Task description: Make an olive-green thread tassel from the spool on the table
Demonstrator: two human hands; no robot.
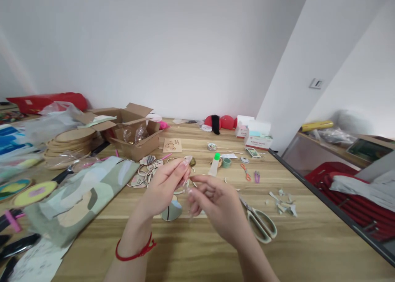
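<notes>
My left hand (168, 183), with a red cord at the wrist, is raised over the table with its fingers pressed together. Whatever they hold is too small or hidden to name. Close beside it, my right hand (217, 206) has thumb and fingers curled in a pinch, and its contents cannot be made out either. Beneath the hands lies a rounded piece of patterned fabric (173, 211) in grey-green. A glue bottle with a green cap (215, 165) stands beyond my right hand. Large scissors (261, 223) rest to the right of that hand.
Left of my hands lie folded patterned fabric (83, 195), an opened cardboard box (135, 144) and stacked wooden hoops (69, 144). Small orange scissors (246, 172), fabric scraps (285, 204) and sticky-note boxes (258, 141) are on the right. The table's dark edge (327, 204) runs along that side.
</notes>
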